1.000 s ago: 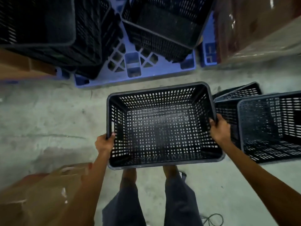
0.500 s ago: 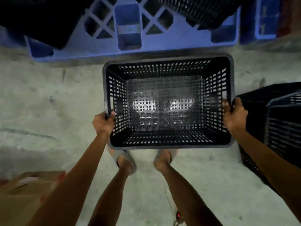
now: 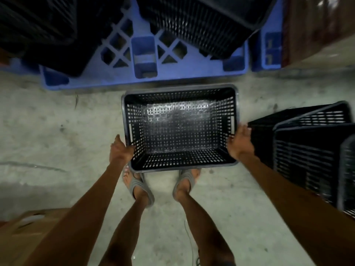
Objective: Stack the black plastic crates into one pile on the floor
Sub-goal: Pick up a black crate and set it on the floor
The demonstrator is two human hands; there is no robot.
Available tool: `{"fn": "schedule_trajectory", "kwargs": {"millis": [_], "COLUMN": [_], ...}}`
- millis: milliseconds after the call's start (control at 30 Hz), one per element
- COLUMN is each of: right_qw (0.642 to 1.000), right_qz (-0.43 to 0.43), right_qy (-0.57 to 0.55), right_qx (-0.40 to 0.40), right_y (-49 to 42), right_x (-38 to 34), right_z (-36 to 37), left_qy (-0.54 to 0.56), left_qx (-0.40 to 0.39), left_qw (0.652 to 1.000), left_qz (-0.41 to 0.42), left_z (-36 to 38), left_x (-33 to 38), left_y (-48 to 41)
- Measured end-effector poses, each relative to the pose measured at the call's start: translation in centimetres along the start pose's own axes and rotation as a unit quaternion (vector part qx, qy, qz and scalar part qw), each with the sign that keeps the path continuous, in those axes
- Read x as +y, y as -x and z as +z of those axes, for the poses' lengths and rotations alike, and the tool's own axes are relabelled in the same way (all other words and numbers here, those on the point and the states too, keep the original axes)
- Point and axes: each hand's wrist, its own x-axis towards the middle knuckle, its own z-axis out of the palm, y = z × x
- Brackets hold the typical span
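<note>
Crate (image 3: 180,129) sits on the floor (image 3: 57,131) as pile base, both hands (image 3: 121,150) (image 3: 240,143) beside its rim, fingers apart.

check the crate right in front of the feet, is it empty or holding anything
Empty. The crate sits upright with its mouth up, and its perforated bottom shows bare from wall to wall. Both open hands, left and right, are beside its short ends.

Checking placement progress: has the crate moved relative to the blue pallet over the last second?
Yes. The crate went down to the floor, closer to the pallet.
</note>
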Motion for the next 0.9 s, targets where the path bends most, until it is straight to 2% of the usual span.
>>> {"fn": "schedule_trajectory", "kwargs": {"millis": [200,400,600,900], "right_qw": [0.993,0.986,0.975,0.954], "right_qz": [-0.052,-0.125,-0.214,-0.297], "right_qy": [-0.087,-0.103,-0.058,0.011], "right_qx": [-0.060,-0.035,0.021,0.038], "right_y": [18.3,31.5,36.5,37.6], "right_x": [-9.6,-13.9,-16.6,-21.9], "right_z": [-10.7,-20.2,-26.3,-29.8], "left_qy": [0.027,0.083,0.127,0.246], "left_qx": [-0.055,-0.046,-0.011,0.053], "left_qw": [0.995,0.991,0.984,0.961], "left_qz": [0.074,0.097,0.123,0.117], "left_z": [-9.6,-17.7,-23.1,-29.9], "left_x": [5.9,6.5,4.2,1.9], "left_y": [18.2,33.3,39.9,40.2]}}
